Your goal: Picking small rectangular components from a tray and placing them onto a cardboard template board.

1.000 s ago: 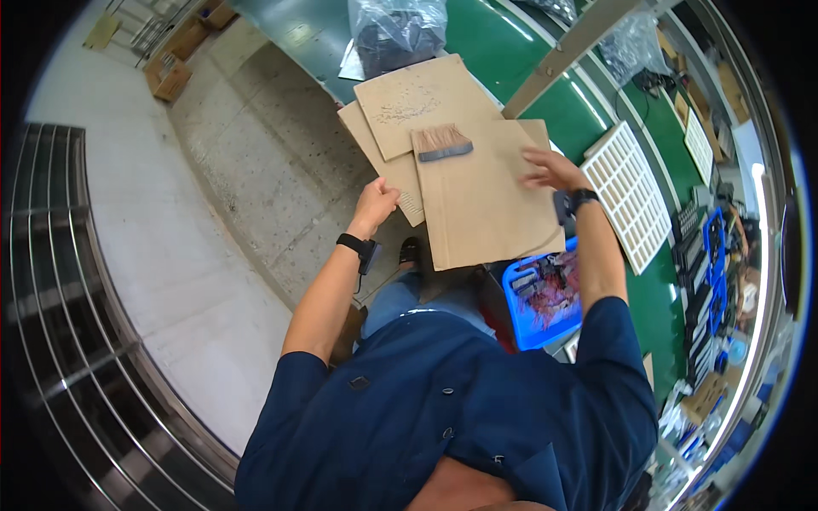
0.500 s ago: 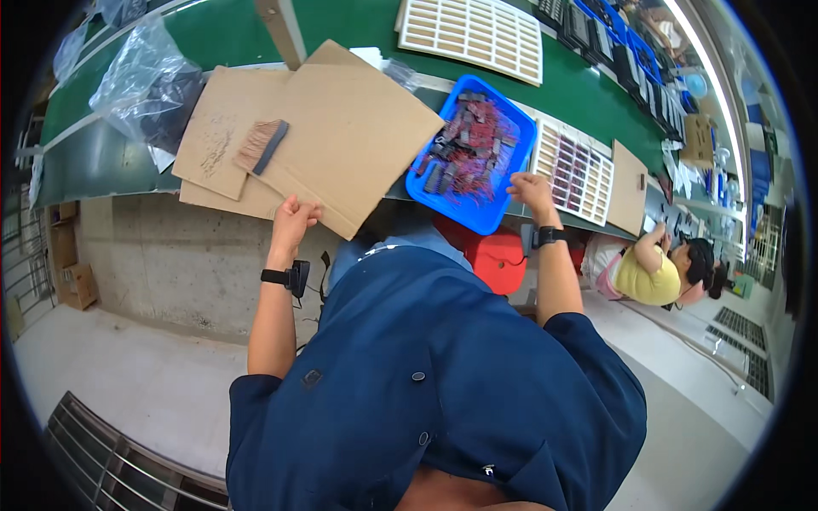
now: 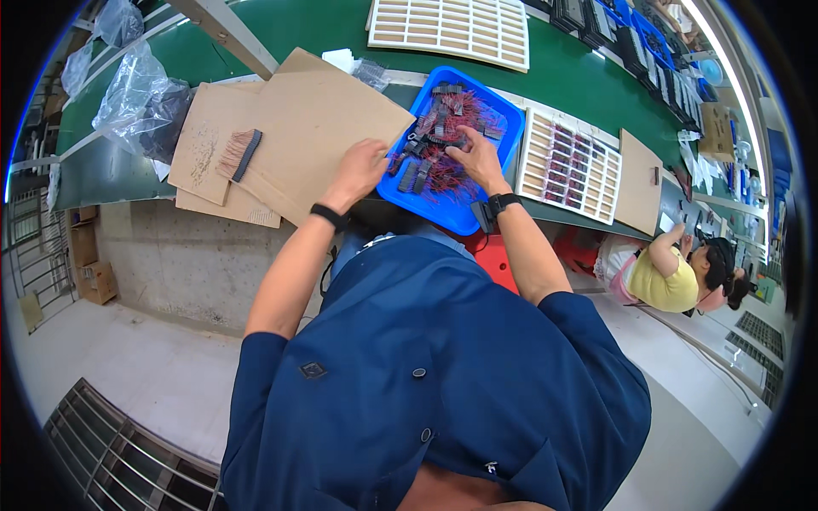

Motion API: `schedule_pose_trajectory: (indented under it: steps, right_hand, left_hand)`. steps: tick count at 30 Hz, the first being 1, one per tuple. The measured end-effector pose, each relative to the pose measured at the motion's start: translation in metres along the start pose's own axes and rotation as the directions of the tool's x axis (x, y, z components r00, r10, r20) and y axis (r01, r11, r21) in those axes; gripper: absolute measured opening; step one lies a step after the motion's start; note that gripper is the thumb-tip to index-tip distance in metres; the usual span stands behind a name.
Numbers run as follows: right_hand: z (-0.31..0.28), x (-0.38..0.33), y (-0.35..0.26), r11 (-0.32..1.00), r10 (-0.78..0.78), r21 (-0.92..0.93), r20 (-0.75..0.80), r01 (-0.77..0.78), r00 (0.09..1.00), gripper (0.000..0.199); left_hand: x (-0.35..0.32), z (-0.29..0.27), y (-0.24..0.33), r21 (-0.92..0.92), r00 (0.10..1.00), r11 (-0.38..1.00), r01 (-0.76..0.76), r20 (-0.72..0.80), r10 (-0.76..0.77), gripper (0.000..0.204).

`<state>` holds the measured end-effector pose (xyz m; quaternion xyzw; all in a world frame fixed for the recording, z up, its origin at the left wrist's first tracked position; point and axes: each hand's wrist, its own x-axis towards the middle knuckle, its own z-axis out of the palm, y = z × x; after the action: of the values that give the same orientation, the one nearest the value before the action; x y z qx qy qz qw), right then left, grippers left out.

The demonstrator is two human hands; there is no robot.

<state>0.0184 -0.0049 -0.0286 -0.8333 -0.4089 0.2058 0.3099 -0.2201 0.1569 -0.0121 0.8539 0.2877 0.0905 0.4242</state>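
A blue tray (image 3: 471,223) holds a tangled pile of dark ribbed strips with thin red wires (image 3: 447,111). Over the middle of it reaches my right hand (image 3: 479,160), thumb and index finger bent and apart above the pile, with nothing visible between them. My left hand (image 3: 360,173) is at the tray's left side, above the edge of a cardboard sheet (image 3: 315,119); its fingers are bent but look apart, and no held thing shows. On the cardboard to the left lies a dark strip with a row of thin reddish-brown wires (image 3: 242,155).
Right of the tray is a white grid frame (image 3: 569,166), its middle slots filled with dark red pieces. Another white grid frame (image 3: 447,30) lies farther back on the green table (image 3: 315,30). A plastic bag (image 3: 141,106) sits at left; a co-worker in yellow (image 3: 665,277) is at right.
Both hands have moved: my right hand went left from the tray's right rim to over the pile, and my left hand went right and forward to the tray's left side. The view shifted slightly.
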Motion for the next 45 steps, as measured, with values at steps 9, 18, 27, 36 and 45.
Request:
schedule_pose_trajectory:
  steps: [9,18,27,36,45]
  right_hand:
    - [-0.010,0.043,0.005,0.992,-0.084,0.109,0.192,0.064,0.978,0.024]
    - [-0.045,0.067,-0.020,0.820,0.016,0.505,0.449,-0.269,0.893,0.021]
    - [0.009,0.074,-0.098,0.559,0.027,0.602,0.674,-0.571,0.738,0.015]
    - [0.126,0.061,-0.167,0.762,-0.057,0.431,0.789,-0.484,0.612,0.016]
    - [0.175,0.051,-0.184,0.967,-0.038,0.205,0.707,-0.152,0.707,0.019]
  left_hand:
    - [0.104,0.076,0.027,0.069,0.940,0.941,-0.331,0.113,0.322,0.031]
    - [0.121,0.018,0.040,-0.633,0.953,0.740,0.228,0.301,-0.037,0.083]
    - [0.058,-0.055,0.001,-0.725,0.903,0.539,0.429,0.319,-0.289,0.105]
    - [-0.028,-0.107,-0.077,-0.725,0.872,0.539,0.428,0.175,-0.458,0.090]
    - [-0.031,-0.106,-0.125,-0.241,0.945,0.914,0.327,0.103,-0.311,0.024]
